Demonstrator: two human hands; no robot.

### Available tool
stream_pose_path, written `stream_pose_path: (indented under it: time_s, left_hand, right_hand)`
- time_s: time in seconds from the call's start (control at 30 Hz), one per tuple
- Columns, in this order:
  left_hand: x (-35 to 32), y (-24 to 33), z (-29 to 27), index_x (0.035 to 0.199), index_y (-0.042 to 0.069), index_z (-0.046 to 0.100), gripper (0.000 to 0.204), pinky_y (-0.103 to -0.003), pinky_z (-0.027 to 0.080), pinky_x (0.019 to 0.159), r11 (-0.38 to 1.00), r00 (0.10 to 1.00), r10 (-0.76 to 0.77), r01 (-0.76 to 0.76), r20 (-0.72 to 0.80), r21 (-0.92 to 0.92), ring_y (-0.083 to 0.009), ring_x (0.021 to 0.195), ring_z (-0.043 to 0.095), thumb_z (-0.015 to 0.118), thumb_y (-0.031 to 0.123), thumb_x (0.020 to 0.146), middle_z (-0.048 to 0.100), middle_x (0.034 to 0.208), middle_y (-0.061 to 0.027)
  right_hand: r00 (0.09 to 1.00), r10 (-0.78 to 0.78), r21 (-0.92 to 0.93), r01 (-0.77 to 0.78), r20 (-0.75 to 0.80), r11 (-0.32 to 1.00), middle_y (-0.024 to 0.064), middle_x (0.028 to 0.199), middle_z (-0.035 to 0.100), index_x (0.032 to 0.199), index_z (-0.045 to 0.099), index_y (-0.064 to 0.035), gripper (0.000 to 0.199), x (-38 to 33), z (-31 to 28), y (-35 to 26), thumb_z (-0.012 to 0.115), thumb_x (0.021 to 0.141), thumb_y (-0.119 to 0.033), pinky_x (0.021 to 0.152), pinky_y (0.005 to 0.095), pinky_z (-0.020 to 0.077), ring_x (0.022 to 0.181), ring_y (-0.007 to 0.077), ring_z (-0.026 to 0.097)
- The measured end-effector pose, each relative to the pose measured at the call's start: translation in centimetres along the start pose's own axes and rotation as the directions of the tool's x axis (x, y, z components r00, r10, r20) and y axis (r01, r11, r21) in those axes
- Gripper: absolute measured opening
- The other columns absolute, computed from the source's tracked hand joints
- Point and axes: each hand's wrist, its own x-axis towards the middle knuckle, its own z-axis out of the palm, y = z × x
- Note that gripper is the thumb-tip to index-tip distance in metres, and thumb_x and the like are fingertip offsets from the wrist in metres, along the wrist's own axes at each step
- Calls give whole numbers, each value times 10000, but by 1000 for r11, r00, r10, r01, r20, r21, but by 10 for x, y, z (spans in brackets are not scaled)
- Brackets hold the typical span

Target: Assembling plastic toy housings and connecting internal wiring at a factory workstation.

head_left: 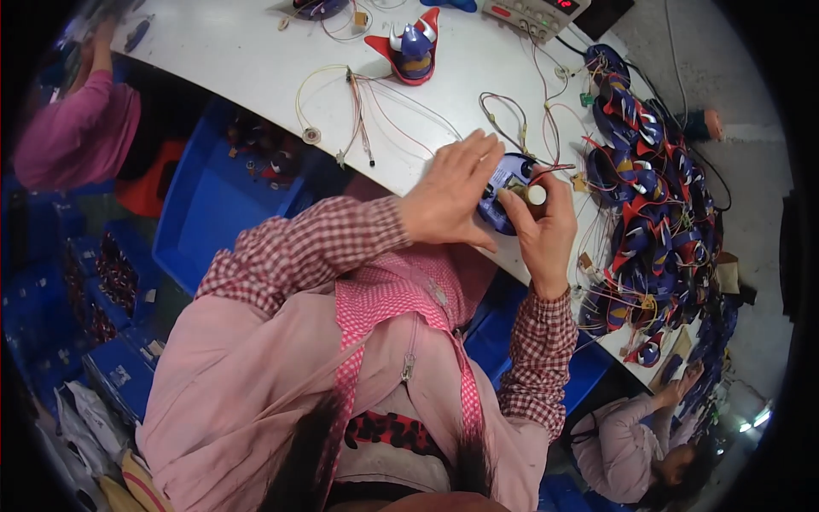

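Note:
A blue-purple round toy part [495, 211] with its wired inner side showing lies at the table's near edge. My right hand [550, 226] is closed on its right side, thumb pressing inward and fingers curled round the rim. Between that thumb and fingers shows a small white round piece [537, 195]. Fingers stretched out and thumb apart, my left hand [452, 192] rests against the part's left side and hides some of it. Thin red and dark wires [520, 128] run from the part over the table.
On the right, a heap of red and purple horned toy parts [644, 196] trails wires. A similar horned toy piece [414, 51] stands farther back, near a loose wire harness [350, 77]. A power supply [537, 13] sits at the far edge. Blue bins [196, 196] flank me; two co-workers sit nearby.

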Motion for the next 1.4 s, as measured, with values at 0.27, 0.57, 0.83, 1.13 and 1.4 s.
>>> stream_pose_path:
  time_s: [0.27,0.57,0.83,1.13,1.4]
  left_hand:
    - [16,-11,41,1334,-62,256,1128,-545,210,1047,998,1000,-17,18,-17,56,-373,1266,310,811,469,507,348,1306,-223]
    - [17,-11,33,1295,-60,310,1076,-532,206,1058,999,998,-29,30,-48,26,-355,1219,342,810,465,500,379,1245,-190]
    - [-10,-17,-38,1173,3,489,759,-494,279,1021,997,975,75,-69,-208,36,-367,1198,377,782,417,609,422,1222,-184]
    - [-7,-179,-133,1116,15,587,583,-444,311,976,814,982,43,72,-185,576,-348,1123,419,612,503,798,518,1105,-171]
    - [66,-184,-138,1054,-26,597,709,-394,364,861,979,916,-202,188,347,75,-281,1041,463,553,628,784,543,1067,-186]
  right_hand:
    - [995,-100,-153,100,9,983,86,761,576,895,581,12,129,0,10,5,654,822,-64,599,281,466,690,174,589]
    - [971,-173,-148,150,-163,978,33,743,588,869,582,11,141,48,-25,9,580,894,-127,541,242,431,591,94,519]
    - [991,109,-37,-112,-79,993,24,728,582,882,580,25,286,144,-16,72,622,883,-258,513,206,388,607,49,491]
    - [960,-259,-258,224,-110,940,45,820,577,1020,563,68,303,106,-1,19,628,872,-188,594,229,453,683,100,548]
    - [865,-409,-28,435,289,900,225,1027,549,1055,559,49,321,89,163,-65,627,819,-157,751,390,489,923,340,577]
